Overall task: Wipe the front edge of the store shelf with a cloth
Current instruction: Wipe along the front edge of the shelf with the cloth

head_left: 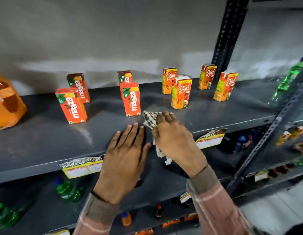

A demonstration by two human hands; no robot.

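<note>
A dark grey metal shelf [45, 143] runs across the view, its front edge [37, 172] carrying yellow price labels. My right hand [174, 141] grips a black-and-white patterned cloth [150, 119] near the shelf's front, part of the cloth hanging below the hand over the edge. My left hand [125, 156] lies flat, fingers spread, on the shelf just left of the cloth, holding nothing.
Several orange Maaza cartons [71, 106] and Real juice cartons [181, 93] stand behind the hands. An orange bag [6, 102] sits far left. A slotted upright [273, 129] crosses at right. Green bottles [67, 190] lie on lower shelves.
</note>
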